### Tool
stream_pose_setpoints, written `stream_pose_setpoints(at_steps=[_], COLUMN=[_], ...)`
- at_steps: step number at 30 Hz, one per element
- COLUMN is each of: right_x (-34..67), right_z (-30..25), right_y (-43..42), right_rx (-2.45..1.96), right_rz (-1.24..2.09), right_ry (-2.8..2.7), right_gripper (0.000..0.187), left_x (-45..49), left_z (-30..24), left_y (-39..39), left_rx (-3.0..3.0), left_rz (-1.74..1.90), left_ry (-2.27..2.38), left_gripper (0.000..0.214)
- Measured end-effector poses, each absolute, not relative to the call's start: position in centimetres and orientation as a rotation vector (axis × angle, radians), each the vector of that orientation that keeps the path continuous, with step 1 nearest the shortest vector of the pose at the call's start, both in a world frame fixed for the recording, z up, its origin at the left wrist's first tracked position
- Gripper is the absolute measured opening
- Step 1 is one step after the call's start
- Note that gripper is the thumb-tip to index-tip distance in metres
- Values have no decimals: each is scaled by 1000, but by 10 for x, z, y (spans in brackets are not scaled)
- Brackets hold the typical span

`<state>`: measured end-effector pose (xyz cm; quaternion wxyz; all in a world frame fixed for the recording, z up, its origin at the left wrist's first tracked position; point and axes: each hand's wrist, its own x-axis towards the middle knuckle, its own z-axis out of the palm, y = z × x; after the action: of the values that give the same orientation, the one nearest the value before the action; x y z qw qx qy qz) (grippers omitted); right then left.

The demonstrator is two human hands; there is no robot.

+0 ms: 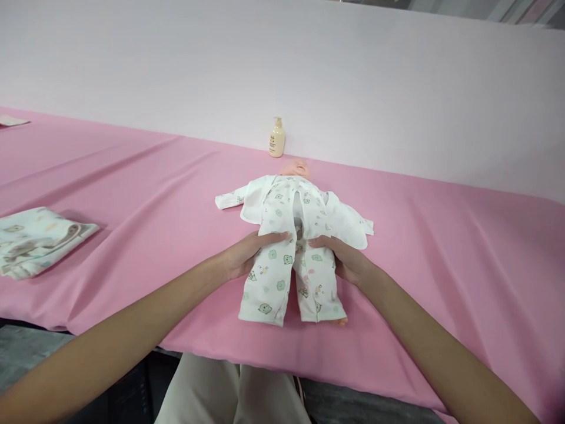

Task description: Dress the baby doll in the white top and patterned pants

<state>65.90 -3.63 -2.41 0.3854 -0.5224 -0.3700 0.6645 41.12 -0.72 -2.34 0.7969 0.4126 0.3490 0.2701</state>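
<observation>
A baby doll (295, 169) lies on its back on the pink cloth, head away from me, dressed in a white romper (282, 277) printed with small green animals. The romper's top lies spread open to both sides with the sleeves out. My left hand (247, 254) grips the doll's left thigh, thumb over the cloth. My right hand (344, 258) grips the other thigh the same way. One bare foot (339, 321) shows below a trouser leg.
A cream pump bottle (276, 138) stands behind the doll's head by the white wall. A folded patterned cloth (35, 240) lies at the left. The pink-covered table (441, 247) reaches past both sides; its front edge is by my lap.
</observation>
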Motion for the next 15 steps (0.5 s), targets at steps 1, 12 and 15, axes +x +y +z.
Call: stream_pose_setpoints(at_steps=[1, 12, 15], right_x=[658, 657, 658], right_z=[-24, -17, -17], right_y=[-36, -37, -37], right_rx=[-1326, -1338, -1322], right_rz=[1697, 1725, 1719], right_ry=[-932, -870, -881], right_gripper=[37, 36, 33], left_x=[411, 415, 414], left_z=[-25, -28, -29], left_y=[-6, -6, -5], left_rx=[886, 828, 777], left_rz=[584, 627, 634], left_ry=[743, 730, 740], left_gripper=[57, 55, 48])
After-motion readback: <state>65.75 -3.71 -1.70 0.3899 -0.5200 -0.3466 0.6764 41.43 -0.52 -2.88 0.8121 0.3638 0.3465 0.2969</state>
